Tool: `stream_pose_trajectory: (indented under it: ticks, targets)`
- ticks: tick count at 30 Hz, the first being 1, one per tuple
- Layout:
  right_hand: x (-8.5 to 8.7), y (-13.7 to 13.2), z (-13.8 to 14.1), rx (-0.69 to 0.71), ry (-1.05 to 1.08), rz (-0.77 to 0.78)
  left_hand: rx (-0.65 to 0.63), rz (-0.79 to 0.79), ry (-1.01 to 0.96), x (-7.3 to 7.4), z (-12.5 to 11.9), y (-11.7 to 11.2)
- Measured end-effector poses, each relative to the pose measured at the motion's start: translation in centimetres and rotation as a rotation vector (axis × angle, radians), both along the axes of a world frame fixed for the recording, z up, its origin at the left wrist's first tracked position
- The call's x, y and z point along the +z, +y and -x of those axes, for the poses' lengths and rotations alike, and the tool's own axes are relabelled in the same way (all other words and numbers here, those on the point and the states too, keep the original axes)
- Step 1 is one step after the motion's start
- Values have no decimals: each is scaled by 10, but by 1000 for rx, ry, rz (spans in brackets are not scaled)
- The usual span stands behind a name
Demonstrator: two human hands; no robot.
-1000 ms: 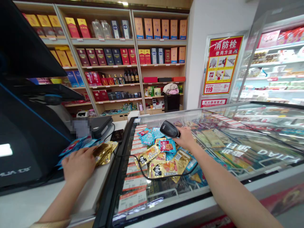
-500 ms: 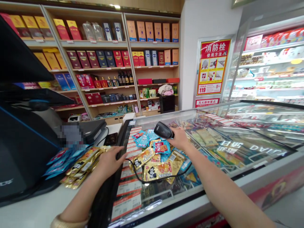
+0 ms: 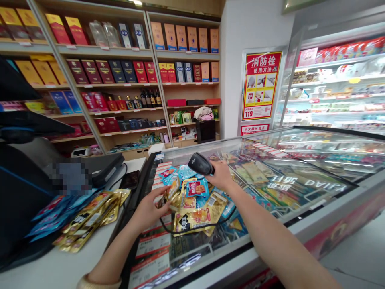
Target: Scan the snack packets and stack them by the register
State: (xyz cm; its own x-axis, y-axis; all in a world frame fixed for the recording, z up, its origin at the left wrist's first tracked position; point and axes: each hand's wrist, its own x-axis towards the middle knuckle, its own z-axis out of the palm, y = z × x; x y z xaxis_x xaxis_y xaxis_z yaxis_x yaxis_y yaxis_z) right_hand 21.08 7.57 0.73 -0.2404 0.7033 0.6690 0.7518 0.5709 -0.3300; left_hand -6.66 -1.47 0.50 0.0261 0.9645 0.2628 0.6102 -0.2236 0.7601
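My right hand (image 3: 223, 176) grips a black barcode scanner (image 3: 201, 164) and holds it over a heap of snack packets (image 3: 197, 202) lying on the glass lid of a chest freezer (image 3: 300, 188). The scanner's black cable (image 3: 192, 230) loops across the packets. My left hand (image 3: 149, 208) pinches a gold snack packet (image 3: 171, 191) at the heap's left edge and tilts it up under the scanner's head. Gold and blue packets (image 3: 81, 220) lie fanned out on the white counter (image 3: 45, 269) to the left.
A black till screen (image 3: 18, 188) stands at the far left, with a black terminal (image 3: 102, 166) behind the fanned packets. Shelves of boxed goods (image 3: 126, 72) fill the back wall. A red fire-hydrant poster (image 3: 261, 86) and an open chiller (image 3: 337, 88) stand to the right.
My left hand left the fanned packets on the counter, crossed right to the freezer lid and picked up a gold packet. The right hand stayed over the heap with the scanner.
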Motion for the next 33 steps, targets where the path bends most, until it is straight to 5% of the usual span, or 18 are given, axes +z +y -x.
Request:
stream_pose_trajectory:
  ticks: [5, 8, 20, 33]
  targets:
    - [4, -3, 1, 14, 27, 6, 182, 79, -809, 18, -3, 10]
    - [7, -8, 5, 96, -17, 10, 195, 140, -1036, 25, -6, 12]
    - [16, -31, 24, 347, -131, -2, 161, 155, -1117, 19, -7, 0]
    - [18, -35, 26, 359, -154, 18, 161, 172, -1106, 15, -6, 0]
